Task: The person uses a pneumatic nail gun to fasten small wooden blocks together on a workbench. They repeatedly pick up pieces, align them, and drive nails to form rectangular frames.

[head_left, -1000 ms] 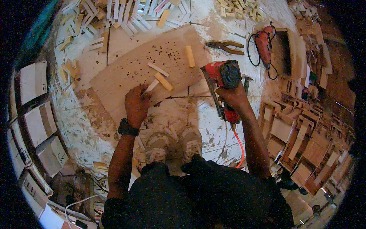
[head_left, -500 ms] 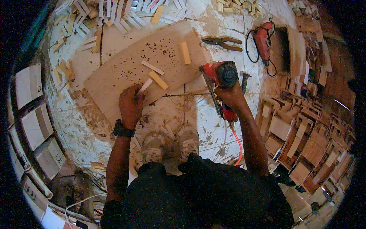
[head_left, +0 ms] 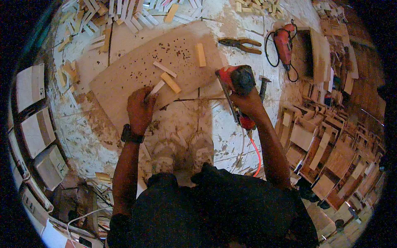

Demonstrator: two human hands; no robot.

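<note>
My left hand (head_left: pixel 140 105), with a dark watch on its wrist, pinches a small pale wood strip (head_left: pixel 157 87) above the near edge of a wooden board (head_left: pixel 120 82). Close beside that strip lie a yellowish wood block (head_left: pixel 170 82) and another pale strip (head_left: pixel 165 69). A second yellowish block (head_left: pixel 200 55) rests further right on the board, and dark specks are scattered across it. My right hand (head_left: pixel 246 103) grips a red and black pneumatic nail gun (head_left: pixel 235 79) at the board's right side. An orange-red air hose (head_left: pixel 257 157) trails from its handle.
Pincers (head_left: pixel 242 44), a hammer (head_left: pixel 264 87) and a red corded power tool (head_left: pixel 283 45) lie to the right. Piles of wood strips (head_left: pixel 128 14) spread along the far side. Wooden frames (head_left: pixel 326 144) are stacked at right; pale panels (head_left: pixel 38 131) stand at left.
Almost nothing differs. The view has shifted slightly; both hands keep their hold on the wood strip and the nail gun.
</note>
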